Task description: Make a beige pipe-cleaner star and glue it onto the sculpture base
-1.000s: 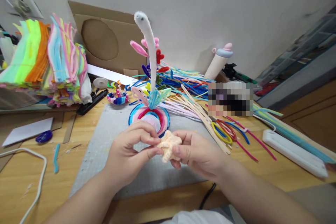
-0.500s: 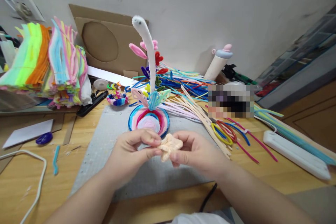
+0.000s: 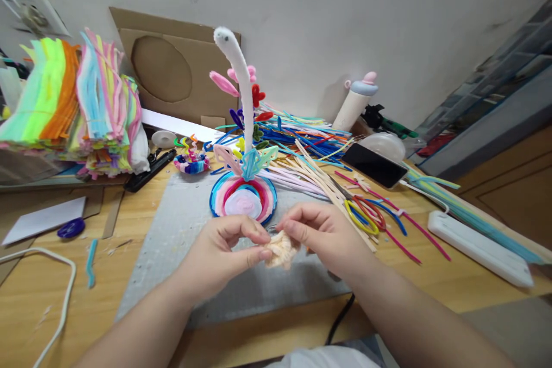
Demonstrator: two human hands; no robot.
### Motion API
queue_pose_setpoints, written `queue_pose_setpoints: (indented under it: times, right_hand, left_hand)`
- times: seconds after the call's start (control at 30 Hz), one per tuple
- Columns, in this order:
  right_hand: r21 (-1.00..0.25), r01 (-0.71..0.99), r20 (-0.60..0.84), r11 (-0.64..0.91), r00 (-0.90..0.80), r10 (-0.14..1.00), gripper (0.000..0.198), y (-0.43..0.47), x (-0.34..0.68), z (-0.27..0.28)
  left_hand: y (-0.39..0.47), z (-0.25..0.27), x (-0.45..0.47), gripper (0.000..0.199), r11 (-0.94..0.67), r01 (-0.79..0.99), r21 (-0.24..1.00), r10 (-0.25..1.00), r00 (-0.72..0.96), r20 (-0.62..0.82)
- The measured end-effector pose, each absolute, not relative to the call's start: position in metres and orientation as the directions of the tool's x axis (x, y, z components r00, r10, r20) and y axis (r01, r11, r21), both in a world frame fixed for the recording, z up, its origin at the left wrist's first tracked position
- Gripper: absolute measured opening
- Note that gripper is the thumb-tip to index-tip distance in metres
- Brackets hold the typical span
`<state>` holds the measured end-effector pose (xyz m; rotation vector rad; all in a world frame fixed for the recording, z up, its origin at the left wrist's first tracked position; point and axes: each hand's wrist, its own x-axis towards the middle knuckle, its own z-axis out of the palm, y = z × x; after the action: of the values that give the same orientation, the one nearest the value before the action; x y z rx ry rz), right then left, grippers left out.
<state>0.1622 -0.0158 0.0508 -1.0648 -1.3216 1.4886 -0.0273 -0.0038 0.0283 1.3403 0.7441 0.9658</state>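
Observation:
A small cream piece of shaped pipe cleaner (image 3: 281, 252) is held between both hands over the grey mat (image 3: 172, 276). My left hand (image 3: 226, 250) pinches its left side between thumb and fingers. From above and to the right, my right hand (image 3: 321, 238) pinches its upper edge with thumb and forefinger. Just behind the hands stands a pipe-cleaner figure: a round base (image 3: 218, 198) ringed in blue, pink and red, a tall white curved stem (image 3: 245, 89), and pastel wing-like loops (image 3: 250, 164) at the stem's foot.
Pipe-cleaner bundles (image 3: 99, 92) stand at the left, with cardboard (image 3: 207, 75) against the wall. Loose cream pipe cleaners (image 3: 330, 192), scissors (image 3: 362, 217), a phone (image 3: 374, 164) and a power strip (image 3: 478, 247) lie to the right. A white cable (image 3: 64, 299) curves at the left.
My right hand has shifted from the right side of the cream piece to its upper edge. The piece has turned in the fingers. My left hand keeps its pinch.

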Motion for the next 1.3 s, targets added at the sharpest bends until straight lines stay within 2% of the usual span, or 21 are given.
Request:
queue_pose_setpoints:
  times: [0.13,0.27,0.37,0.5,0.53,0.67,0.77,0.83,0.93,0.97,1.0,1.03,1.07,1.1,1.17,1.23,1.3]
  right_hand:
    - [-0.995,-0.1,0.025,0.018,-0.061,0.998,0.023,-0.009,0.175,0.05]
    - [-0.925,-0.325,0.133,0.196,0.205,0.97,0.022,-0.002,0.204,0.058]
    - [-0.875,-0.404,0.125,0.268,0.346,0.93,0.029,0.003,0.235,0.062]
    - [-0.857,-0.421,0.065,0.297,0.484,0.873,0.036,0.011,0.276,0.056]
    - [-0.863,-0.394,0.056,0.317,0.547,0.835,0.031,0.013,0.285,0.052]
    - [-0.87,-0.328,0.076,0.368,0.648,0.758,0.016,0.024,0.306,0.034]
    - [-0.891,-0.289,0.08,0.351,0.66,0.747,0.02,0.025,0.305,0.023]
    - [-0.913,-0.285,0.064,0.293,0.608,0.791,0.019,0.018,0.293,0.019]
    - [-0.947,-0.283,0.017,0.15,0.424,0.905,0.019,-0.008,0.249,0.017]
    - [-0.962,-0.259,0.0,0.087,0.316,0.949,0.019,-0.019,0.228,0.017]
    - [-0.989,-0.141,0.021,0.038,0.119,0.993,0.019,-0.031,0.205,0.018]
    - [-0.998,0.01,0.056,0.057,-0.107,0.993,0.02,-0.042,0.182,0.019]
    - [-0.969,0.172,0.114,0.175,-0.313,0.943,0.018,-0.052,0.158,0.02]
    - [-0.885,0.287,0.159,0.366,-0.554,0.817,0.01,-0.059,0.135,0.021]
    - [-0.636,0.302,0.203,0.71,-0.823,0.531,0.02,-0.067,0.095,0.021]
    - [-0.486,0.297,0.145,0.822,-0.9,0.411,0.027,-0.07,0.065,0.015]
    - [-0.416,0.285,0.092,0.864,-0.932,0.351,0.032,-0.072,0.046,0.005]
  left_hand:
    - [-0.003,0.028,-0.028,0.012,0.029,-0.178,0.984,0.915,0.401,0.046]
    - [0.003,0.03,-0.03,0.014,0.1,-0.288,0.952,0.957,0.29,-0.012]
    - [0.01,0.031,-0.031,0.017,0.116,-0.415,0.902,0.983,0.175,-0.046]
    - [0.018,0.034,-0.036,0.018,0.06,-0.518,0.854,0.998,0.052,-0.038]
    - [0.019,0.035,-0.039,0.017,0.04,-0.52,0.853,0.999,0.033,-0.026]
    - [0.02,0.043,-0.059,0.017,-0.024,-0.495,0.869,0.996,-0.084,-0.02]
    - [0.013,0.051,-0.081,0.017,-0.067,-0.444,0.894,0.977,-0.21,-0.031]
    - [0.006,0.054,-0.095,0.016,-0.077,-0.396,0.915,0.961,-0.275,-0.038]
    - [-0.005,0.057,-0.11,0.018,-0.072,-0.337,0.939,0.937,-0.346,-0.052]
    - [-0.008,0.058,-0.113,0.019,-0.069,-0.327,0.942,0.933,-0.356,-0.056]
    - [-0.01,0.059,-0.115,0.019,-0.07,-0.321,0.945,0.93,-0.362,-0.054]
    - [-0.012,0.06,-0.116,0.018,-0.074,-0.316,0.946,0.931,-0.363,-0.049]
    - [-0.014,0.062,-0.116,0.018,-0.077,-0.311,0.947,0.933,-0.358,-0.042]
    - [-0.015,0.065,-0.116,0.017,-0.083,-0.308,0.948,0.937,-0.349,-0.031]
    - [-0.019,0.071,-0.114,0.016,-0.099,-0.298,0.949,0.947,-0.322,-0.003]
    - [-0.022,0.078,-0.112,0.016,-0.118,-0.28,0.953,0.951,-0.307,0.028]
    - [-0.026,0.084,-0.112,0.018,-0.127,-0.26,0.957,0.949,-0.312,0.041]
